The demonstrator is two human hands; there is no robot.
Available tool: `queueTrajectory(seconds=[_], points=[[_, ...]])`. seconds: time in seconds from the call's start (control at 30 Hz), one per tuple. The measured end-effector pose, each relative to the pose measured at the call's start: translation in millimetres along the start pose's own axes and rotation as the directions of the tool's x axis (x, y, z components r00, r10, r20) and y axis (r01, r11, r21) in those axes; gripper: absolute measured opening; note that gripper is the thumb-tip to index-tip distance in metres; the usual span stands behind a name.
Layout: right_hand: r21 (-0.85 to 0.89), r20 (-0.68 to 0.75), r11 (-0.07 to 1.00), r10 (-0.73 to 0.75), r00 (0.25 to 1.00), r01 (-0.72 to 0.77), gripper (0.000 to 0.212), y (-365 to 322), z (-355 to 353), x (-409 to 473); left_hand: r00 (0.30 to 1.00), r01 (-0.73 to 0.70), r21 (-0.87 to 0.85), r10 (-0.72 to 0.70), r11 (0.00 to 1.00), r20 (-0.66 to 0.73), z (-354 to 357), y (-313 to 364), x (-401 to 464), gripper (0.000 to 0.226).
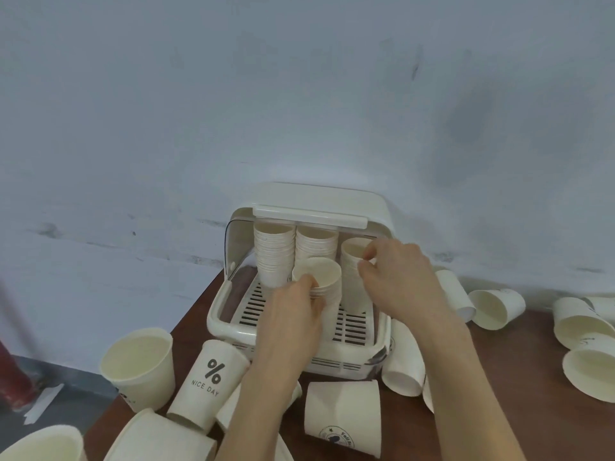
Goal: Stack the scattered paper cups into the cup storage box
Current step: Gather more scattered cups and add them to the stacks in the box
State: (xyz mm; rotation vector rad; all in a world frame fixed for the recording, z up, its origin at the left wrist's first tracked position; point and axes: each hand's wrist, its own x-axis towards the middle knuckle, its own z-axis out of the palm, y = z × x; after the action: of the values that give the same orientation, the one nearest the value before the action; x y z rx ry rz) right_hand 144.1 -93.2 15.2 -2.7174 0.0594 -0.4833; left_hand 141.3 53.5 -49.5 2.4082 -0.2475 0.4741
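Head view, nearest edge first: loose paper cups lie scattered on the dark brown tabletop. All are cream-white with rolled rims. One stands upright at the left; beside it a cup printed with "%" and "NICE DAY" lies tipped, mouth toward the camera. An upside-down cup with a round dark logo stands just in front of the box. More cups lie on their sides at the right, mouths open to the view.

Both forearms reach forward from the bottom edge into the cup storage box, a cream plastic bin with a slatted drain tray and its hinged lid raised at the back. It sits against the pale wall.

Left hand: fingers curled round a short stack of nested cups near the middle of the tray, thumb at the rim; the stack is upright.

Right hand: thumb and forefinger pinch the rim of the right-hand stack, which stands upright on the tray.

Behind these, two taller stacks stand side by side under the lid, rims tightly layered. Whether the left-held stack rests on the tray I cannot tell.
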Motion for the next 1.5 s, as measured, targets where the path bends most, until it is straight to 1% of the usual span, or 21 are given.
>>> queueTrajectory(seconds=[0.07, 0.13, 0.23, 0.33, 0.43, 0.6, 0.73, 0.87, 1.03, 1.17, 1.27, 1.33, 1.4, 1.43, 1.5], points=[[0.015, -0.002, 1.000, -0.003, 1.000, 0.003, 0.020, 2, -9, -2, 0.999, -0.026, -0.015, 0.026, 1.000, 0.033, 8, 6, 6, 0.003], [0.031, 0.011, 1.000, -0.001, 1.000, 0.000, 0.017, 3, -14, -4, 0.996, -0.056, -0.023, 0.057, 0.998, 0.062, 15, 14, 8, 0.007], [0.028, 0.025, 1.000, 0.006, 1.000, -0.007, 0.016, 5, -19, -7, 0.993, -0.096, -0.022, 0.097, 0.995, 0.066, 26, 22, 10, 0.009], [0.015, 0.029, 1.000, 0.012, 0.999, -0.013, 0.015, 5, -18, -5, 0.990, -0.108, 0.003, 0.107, 0.994, 0.087, 32, 24, 13, 0.006], [0.033, 0.046, 0.999, 0.025, 0.999, -0.026, 0.015, 5, -14, -4, 0.987, -0.108, 0.009, 0.106, 0.994, 0.124, 32, 28, 12, 0.009], [0.037, 0.047, 0.999, 0.026, 0.999, -0.028, 0.017, 5, -15, -5, 0.986, -0.104, -0.005, 0.104, 0.995, 0.131, 31, 32, 10, 0.009], [0.037, 0.043, 0.999, 0.029, 0.999, -0.031, 0.018, 5, -13, -4, 0.991, -0.083, 0.028, 0.079, 0.996, 0.112, 31, 32, 12, 0.012], [0.034, 0.039, 0.999, 0.035, 0.999, -0.037, 0.017, 6, -13, -3, 0.991, -0.083, -0.020, 0.085, 0.996, 0.100, 31, 28, 13, 0.013], [0.031, 0.009, 0.999, 0.037, 0.999, -0.037, 0.018, 10, -17, -7, 0.990, -0.080, -0.084, 0.089, 0.993, 0.106, 21, 34, 10, 0.037], [0.064, -0.022, 0.996, 0.058, 0.998, -0.056, 0.020, 22, -31, -20, 0.997, -0.041, -0.110, 0.047, 0.993, 0.059, -1, 42, 9, 0.037], [0.092, -0.053, 0.992, 0.089, 0.995, -0.084, 0.022, 43, -42, -31, 0.999, -0.039, -0.134, 0.040, 0.990, 0.006, -19, 50, 6, 0.035], [0.067, -0.059, 0.990, 0.127, 0.990, -0.123, 0.023, 63, -45, -37, 0.998, -0.069, -0.145, 0.067, 0.987, -0.020, -27, 61, 2, 0.036], [0.025, -0.033, 0.983, 0.180, 0.983, -0.180, 0.024, 81, -42, -39, 0.995, -0.095, -0.157, 0.093, 0.983, -0.019, -28, 74, -4, 0.035], [-0.008, -0.009, 0.980, 0.198, 0.980, -0.198, 0.025, 88, -37, -38, 0.995, -0.101, -0.172, 0.102, 0.980, -0.003, -26, 80, -6, 0.033], [-0.108, 0.072, 0.976, 0.195, 0.978, -0.187, 0.027, 99, -24, -34, 0.993, -0.102, -0.195, 0.111, 0.975, 0.033, -18, 92, -8, 0.030]])
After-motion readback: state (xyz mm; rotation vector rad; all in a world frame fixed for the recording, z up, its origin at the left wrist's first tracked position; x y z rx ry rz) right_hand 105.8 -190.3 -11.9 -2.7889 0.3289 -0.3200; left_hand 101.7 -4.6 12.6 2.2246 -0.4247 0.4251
